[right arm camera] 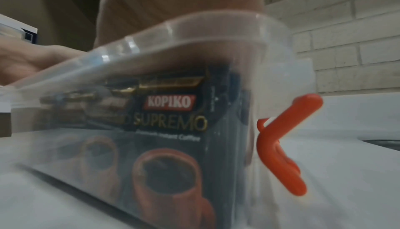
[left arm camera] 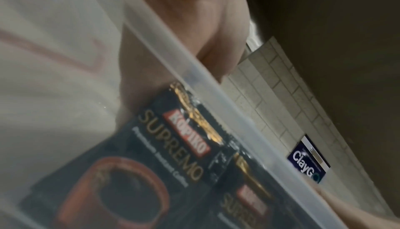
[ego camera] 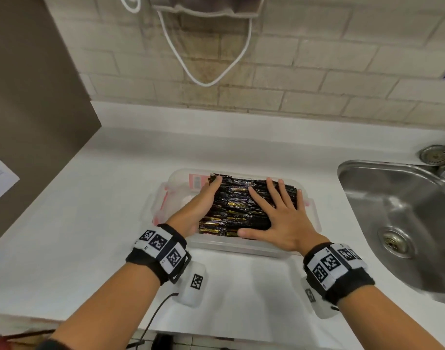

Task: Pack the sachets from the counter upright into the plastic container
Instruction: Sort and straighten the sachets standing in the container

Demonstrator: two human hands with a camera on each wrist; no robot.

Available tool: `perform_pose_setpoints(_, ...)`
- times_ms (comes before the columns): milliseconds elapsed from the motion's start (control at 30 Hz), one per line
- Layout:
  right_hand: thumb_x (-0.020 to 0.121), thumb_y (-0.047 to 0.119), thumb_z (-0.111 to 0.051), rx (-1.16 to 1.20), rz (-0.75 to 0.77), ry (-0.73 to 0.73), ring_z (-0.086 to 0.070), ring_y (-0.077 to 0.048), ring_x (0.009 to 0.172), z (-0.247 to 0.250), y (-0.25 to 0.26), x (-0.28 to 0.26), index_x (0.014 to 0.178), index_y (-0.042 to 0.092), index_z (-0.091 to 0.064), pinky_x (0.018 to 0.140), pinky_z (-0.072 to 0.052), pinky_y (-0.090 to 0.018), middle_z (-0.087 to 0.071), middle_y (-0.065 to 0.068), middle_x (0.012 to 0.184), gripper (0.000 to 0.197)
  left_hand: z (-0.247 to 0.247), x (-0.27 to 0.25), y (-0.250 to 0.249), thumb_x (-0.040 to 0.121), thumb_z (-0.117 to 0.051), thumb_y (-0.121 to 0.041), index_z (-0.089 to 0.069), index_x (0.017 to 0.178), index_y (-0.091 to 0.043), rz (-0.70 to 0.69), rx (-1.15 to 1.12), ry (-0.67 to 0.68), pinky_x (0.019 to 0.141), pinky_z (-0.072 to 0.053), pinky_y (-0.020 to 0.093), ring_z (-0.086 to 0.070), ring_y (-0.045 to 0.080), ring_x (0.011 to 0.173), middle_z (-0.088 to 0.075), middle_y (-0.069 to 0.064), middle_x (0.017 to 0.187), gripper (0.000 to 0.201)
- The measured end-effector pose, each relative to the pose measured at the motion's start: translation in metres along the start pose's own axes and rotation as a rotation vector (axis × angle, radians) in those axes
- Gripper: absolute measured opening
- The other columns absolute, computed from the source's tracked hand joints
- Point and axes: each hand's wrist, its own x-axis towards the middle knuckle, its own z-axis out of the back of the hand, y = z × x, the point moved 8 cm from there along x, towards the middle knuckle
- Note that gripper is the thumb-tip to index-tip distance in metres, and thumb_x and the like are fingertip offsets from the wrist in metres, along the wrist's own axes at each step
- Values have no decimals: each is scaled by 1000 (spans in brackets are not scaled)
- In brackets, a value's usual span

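A clear plastic container [ego camera: 244, 248] with red latches stands on the white counter, packed with several black and gold coffee sachets [ego camera: 238, 205] standing upright. My left hand [ego camera: 203, 198] lies with straight fingers along the left side of the sachet block. My right hand [ego camera: 279, 215] rests flat, fingers spread, on the sachet tops. Through the container wall [left arm camera: 207, 89], the left wrist view shows a sachet [left arm camera: 164, 147] printed with a coffee cup, and my left hand [left arm camera: 194, 19] above the rim. The right wrist view shows the same sachets [right arm camera: 173, 121] behind the container wall [right arm camera: 270, 78].
A steel sink [ego camera: 398, 221] lies right of the container, with a drain strainer [ego camera: 435, 154] behind it. A brown panel [ego camera: 27, 109] stands at the left, a tiled wall behind. A white cord [ego camera: 208, 59] hangs on the wall. A red latch [right arm camera: 283, 142] sticks out from the container's right end.
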Motion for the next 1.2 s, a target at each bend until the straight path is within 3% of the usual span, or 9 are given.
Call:
perform_pose_setpoints(67, 53, 109, -14, -7, -15, 19, 39, -20, 144, -2, -2, 5, 145, 61, 22, 116, 23, -58, 32, 5, 161, 110, -2, 1, 2, 96, -49, -64, -54, 137, -24, -2, -46, 39, 62, -61, 34, -75, 24, 95, -75, 6, 113, 58)
perform_pose_setpoints(233, 56, 107, -8, -47, -18, 43, 39, -22, 144, -5, -3, 14, 145, 60, 24, 116, 23, -59, 38, 7, 156, 106, 1, 6, -1, 95, -52, -61, -34, 147, -29, -142, 137, -30, 75, -59, 36, -69, 17, 101, -63, -1, 127, 64)
perform_pose_setpoints(300, 56, 107, -6, -56, -14, 44, 39, -22, 144, -6, -4, 16, 145, 60, 24, 116, 24, -59, 38, 7, 156, 105, 1, 8, -3, 92, -49, -69, -26, 152, -28, -207, 340, -102, 88, -52, 35, -60, 12, 112, -54, -2, 142, 76)
perform_pose_setpoints(400, 55, 107, -2, -63, -13, 39, 39, -22, 144, -6, -4, 17, 144, 60, 25, 116, 23, -58, 39, 7, 156, 105, 6, 8, -7, 85, -37, -84, -16, 157, -27, -260, 770, -313, 112, -37, 51, -39, 28, 141, -32, 5, 160, 95)
perform_pose_setpoints(533, 56, 106, -2, -64, -9, 17, 39, -22, 145, -6, -4, 15, 145, 60, 24, 116, 23, -57, 38, 6, 158, 104, -2, -5, -19, 79, -21, -93, 12, 159, -23, -430, 1113, -517, 122, -12, 49, -4, 26, 155, 5, 5, 169, 111)
perform_pose_setpoints(667, 56, 106, -2, -56, 6, -4, 36, -22, 146, -4, -3, 14, 147, 58, 21, 117, 21, -58, 35, 5, 160, 105, -15, 1, -15, 71, -16, -97, 17, 158, -26, -479, 1314, -398, 125, 5, 48, 21, 20, 152, 26, 2, 164, 117)
perform_pose_setpoints(800, 58, 104, -4, -69, 9, -9, 35, -23, 147, -5, -3, 14, 148, 57, 21, 117, 21, -58, 34, 5, 161, 105, -22, 15, -7, 75, -19, -93, 16, 158, -24, -421, 1369, -268, 124, 8, 48, 29, 23, 149, 30, 4, 163, 114)
perform_pose_setpoints(1100, 62, 99, -5, -85, -14, -55, 33, -24, 148, -5, -2, 20, 152, 54, 15, 118, 15, -62, 32, 2, 162, 103, -25, 21, -10, 71, 4, -91, 18, 157, -21, -405, 1529, -408, 120, 18, 47, 29, 25, 149, 27, 10, 163, 113)
perform_pose_setpoints(1200, 62, 99, -4, -93, -21, -52, 33, -24, 148, -4, -2, 20, 151, 54, 16, 118, 15, -62, 32, 2, 162, 102, -27, 22, -12, 70, 4, -89, 19, 157, -18, -410, 1526, -384, 123, 14, 45, 30, 24, 148, 29, 12, 162, 114)
